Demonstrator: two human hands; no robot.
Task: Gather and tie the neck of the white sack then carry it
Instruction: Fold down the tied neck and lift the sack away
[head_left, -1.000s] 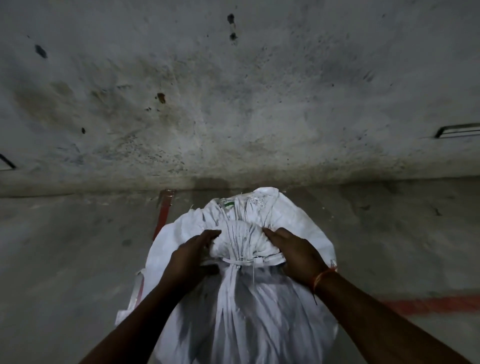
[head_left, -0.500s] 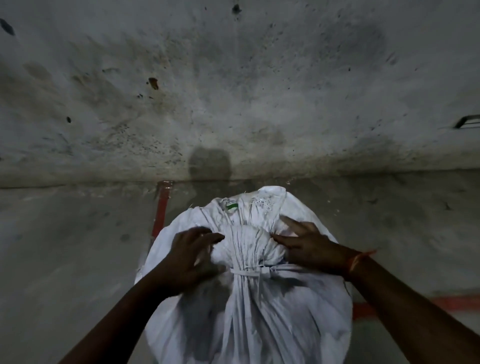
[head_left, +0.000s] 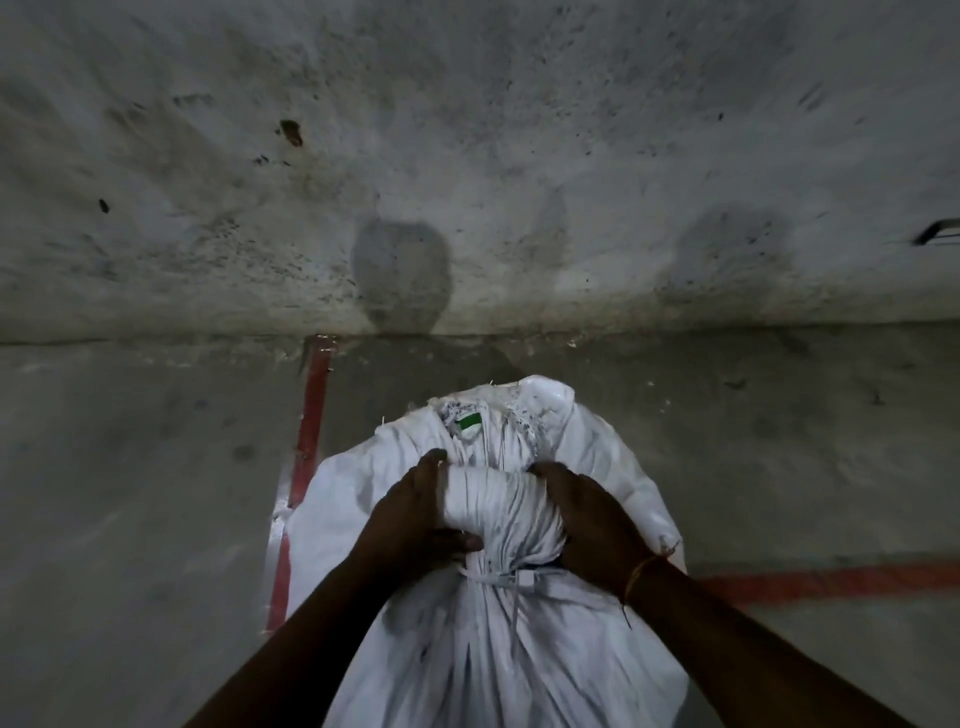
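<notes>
Against a stained wall (head_left: 467, 156), on a concrete floor (head_left: 130, 493) crossed by red lines (head_left: 311, 415): white sack (head_left: 493, 649), upright between both forearms. Neck (head_left: 498, 504) bunched above a tie (head_left: 511, 578), long axis running away from the body. Left hand (head_left: 410, 514) and right hand (head_left: 587, 514) clamped on opposite sides of the neck, equally near. Lift probably straight up.

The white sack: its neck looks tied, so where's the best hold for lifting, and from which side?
Take the white sack by the bunched neck just above the tie, coming in from both sides, as the left hand and right hand do now. There the gathered fabric forms a firm roll, and the tie below probably stops it from slipping.
</notes>
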